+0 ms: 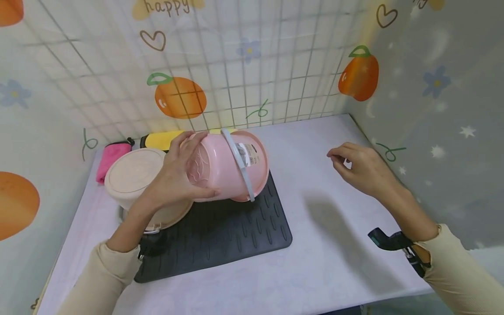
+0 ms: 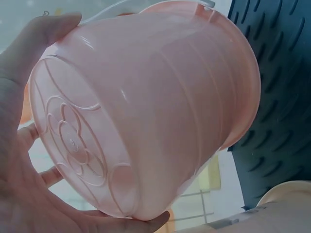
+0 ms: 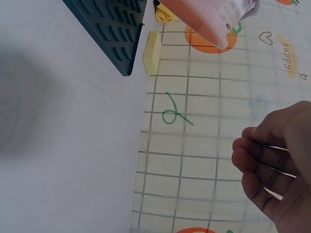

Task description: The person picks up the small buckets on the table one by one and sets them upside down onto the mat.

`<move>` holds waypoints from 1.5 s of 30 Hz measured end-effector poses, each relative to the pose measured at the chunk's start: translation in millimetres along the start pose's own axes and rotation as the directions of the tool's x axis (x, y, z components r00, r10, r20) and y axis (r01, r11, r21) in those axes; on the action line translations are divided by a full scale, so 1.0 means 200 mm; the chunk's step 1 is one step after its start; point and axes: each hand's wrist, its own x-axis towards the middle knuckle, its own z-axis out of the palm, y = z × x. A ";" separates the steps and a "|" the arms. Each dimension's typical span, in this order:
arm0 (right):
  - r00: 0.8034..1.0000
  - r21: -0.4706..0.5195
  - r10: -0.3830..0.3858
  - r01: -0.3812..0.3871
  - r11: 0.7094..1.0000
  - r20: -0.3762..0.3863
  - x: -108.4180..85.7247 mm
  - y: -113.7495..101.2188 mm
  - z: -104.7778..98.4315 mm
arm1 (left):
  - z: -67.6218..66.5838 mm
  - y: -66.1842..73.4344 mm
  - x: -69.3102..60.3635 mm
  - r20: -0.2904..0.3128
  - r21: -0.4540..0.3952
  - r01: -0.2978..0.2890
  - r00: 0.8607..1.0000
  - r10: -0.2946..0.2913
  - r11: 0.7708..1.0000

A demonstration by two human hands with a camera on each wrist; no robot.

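Observation:
My left hand [image 1: 179, 175] grips a pink plastic bucket [image 1: 220, 168] by its base, fingers over one side and thumb along the other. The bucket is tipped on its side in the air above a dark mat, its rim toward the right. A pale handle [image 1: 240, 164] lies across its body, and a white label [image 1: 251, 155] shows near the rim. Moulded flower lines mark the bucket's base [image 2: 75, 141] in the left wrist view. Off to the right, my right hand [image 1: 360, 168] hovers over the table with loosely curled fingers, holding nothing.
The dark ridged mat [image 1: 252, 232] lies on the white-covered table [image 1: 315, 262]. At left stand a beige round-topped container [image 1: 134, 170] and a beige rim [image 1: 173, 216], partly behind the left arm. Behind them are a pink cloth item [image 1: 112, 159] and a yellow roll [image 1: 161, 140], against a patterned curtain.

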 end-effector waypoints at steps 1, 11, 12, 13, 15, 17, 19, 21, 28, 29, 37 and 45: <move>1.000 -0.005 0.003 -0.003 1.000 0.003 0.00 0.00 0.00 | 0.00 0.00 0.00 0.008 0.005 0.000 1.000 0.000 1.000; 0.999 -0.033 0.023 -0.022 0.999 0.030 0.00 0.02 0.02 | -0.01 -0.03 0.06 0.087 0.039 0.049 0.995 -0.052 0.998; 0.999 -0.034 0.026 -0.025 0.999 0.033 0.00 0.03 0.02 | -0.01 -0.03 0.06 0.093 0.042 0.049 0.994 -0.052 0.998; 0.999 -0.035 0.028 -0.027 0.999 0.036 0.00 0.03 0.02 | -0.01 -0.03 0.07 0.100 0.046 0.047 0.994 -0.052 0.998; 0.999 -0.037 0.032 -0.030 0.999 0.042 0.00 0.03 0.03 | -0.01 -0.03 0.08 0.113 0.056 0.047 0.992 -0.053 0.997; 0.998 -0.040 0.036 -0.034 0.999 0.048 -0.01 0.04 0.03 | -0.02 -0.02 0.10 0.131 0.064 0.051 0.990 -0.059 0.997; 0.998 -0.046 0.039 -0.037 0.998 0.052 -0.01 0.05 0.03 | -0.03 -0.02 0.11 0.147 0.075 0.057 0.987 -0.067 0.996; 0.997 -0.051 0.044 -0.041 0.998 0.056 -0.01 0.05 0.04 | -0.03 -0.01 0.12 0.163 0.088 0.065 0.984 -0.078 0.994; 0.997 -0.075 0.045 -0.040 0.996 0.065 -0.01 0.08 0.06 | -0.05 0.00 0.16 0.240 0.125 0.113 0.960 -0.140 0.986; 0.997 -0.079 0.045 -0.040 0.996 0.068 -0.02 0.09 0.06 | -0.06 0.00 0.17 0.257 0.129 0.118 0.955 -0.148 0.985; 0.992 -0.082 0.063 -0.055 0.995 0.108 -0.04 0.12 0.08 | -0.07 0.03 0.23 0.364 0.172 0.126 0.914 -0.182 0.977; 0.994 -0.045 0.046 -0.042 0.998 0.102 -0.08 0.14 0.09 | -0.03 0.04 0.29 0.388 0.205 0.127 0.900 -0.200 0.970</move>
